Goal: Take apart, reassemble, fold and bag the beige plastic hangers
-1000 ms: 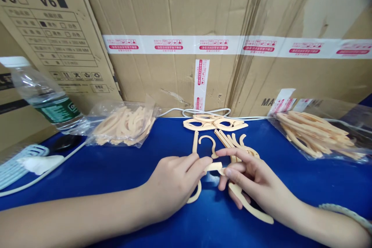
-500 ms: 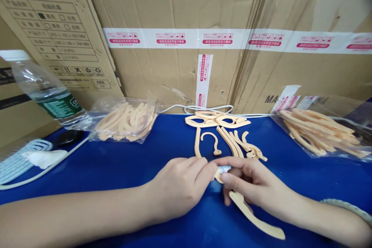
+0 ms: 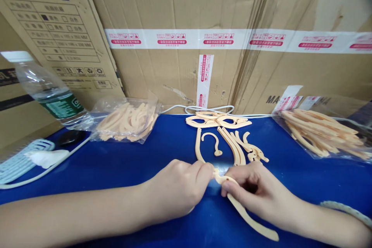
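My left hand (image 3: 183, 186) is closed in a pinch on a cream plastic hanger hook (image 3: 216, 174), mostly hidden, with only its end showing at the fingertips. Between thumb and fingers, my right hand (image 3: 255, 190) grips a curved hanger arm (image 3: 251, 219), whose long end slopes down to the right. The arm's upper end meets the hook's end; whether they are joined I cannot tell. Just beyond my hands lie a loose hook (image 3: 215, 139), a single arm (image 3: 198, 145), a pair of arms (image 3: 232, 143) and a small heap of hooks (image 3: 254, 151).
Folded hangers (image 3: 203, 121) lie at the back by a white cable (image 3: 209, 107). Bagged hanger parts sit left (image 3: 128, 122) and right (image 3: 322, 131). A water bottle (image 3: 62, 102) leans at left. Cardboard boxes (image 3: 174, 73) wall the blue table's (image 3: 122, 170) back.
The hanger arm has come up to the hook's end, turning slightly in my right hand. Right fingers have closed around its upper end. The left hand has barely moved.
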Tool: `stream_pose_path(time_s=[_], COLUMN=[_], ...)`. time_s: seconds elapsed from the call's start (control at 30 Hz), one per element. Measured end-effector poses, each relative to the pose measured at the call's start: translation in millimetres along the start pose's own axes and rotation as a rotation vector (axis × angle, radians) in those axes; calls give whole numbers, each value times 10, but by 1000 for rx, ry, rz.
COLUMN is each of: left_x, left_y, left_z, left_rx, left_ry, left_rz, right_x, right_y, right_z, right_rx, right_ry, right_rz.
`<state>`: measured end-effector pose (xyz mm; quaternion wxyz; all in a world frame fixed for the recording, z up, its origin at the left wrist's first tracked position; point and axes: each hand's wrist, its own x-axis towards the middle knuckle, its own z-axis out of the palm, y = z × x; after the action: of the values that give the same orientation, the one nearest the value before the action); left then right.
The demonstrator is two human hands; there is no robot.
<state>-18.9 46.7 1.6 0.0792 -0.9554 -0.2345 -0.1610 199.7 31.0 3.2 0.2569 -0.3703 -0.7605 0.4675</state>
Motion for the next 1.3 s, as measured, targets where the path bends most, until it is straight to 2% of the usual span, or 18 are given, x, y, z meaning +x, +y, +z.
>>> stream_pose_path(time_s=[0.1,0.2,0.3,0.4,0.5,0.63,0.77,0.9,1.13,1.2,1.3], left_x=[10,42,68,80,95,120,133,150,147,146,145], left_y=[-12,-7,-14,-61,-120,-156,-157,-158,-150,-150,-152], left_z=[-19,-74,-95,-46,19,45,24,13,3,7,23], left_rx=[-192,-452,-787,-1089,-1291,-1372,-1376,-1412,-1441,-1449,-1460], left_ry=[8,83,128,162,214,214,252,286,346,372,421], left_rz=[-95,-219,-457,-703,-829,-862,-867,-873,-887,-886,-877], right_x=[-43,-61,-42,10,57,68,116,194,148,131,99], right_y=[33,65,30,-117,-314,-419,-301,-178,-145,-186,-295], right_z=[15,18,-21,-184,-513,-1004,-1244,-1244,-1257,-1227,-1018], right_rx=[-78,21,83,44,-147,-464,-724,-838,-821,-839,-912], right_ry=[10,62,154,265,364,351,100,-117,-280,-261,-89], right_rz=[-103,-38,-38,-106,-198,-302,-378,-348,-218,-229,-339])
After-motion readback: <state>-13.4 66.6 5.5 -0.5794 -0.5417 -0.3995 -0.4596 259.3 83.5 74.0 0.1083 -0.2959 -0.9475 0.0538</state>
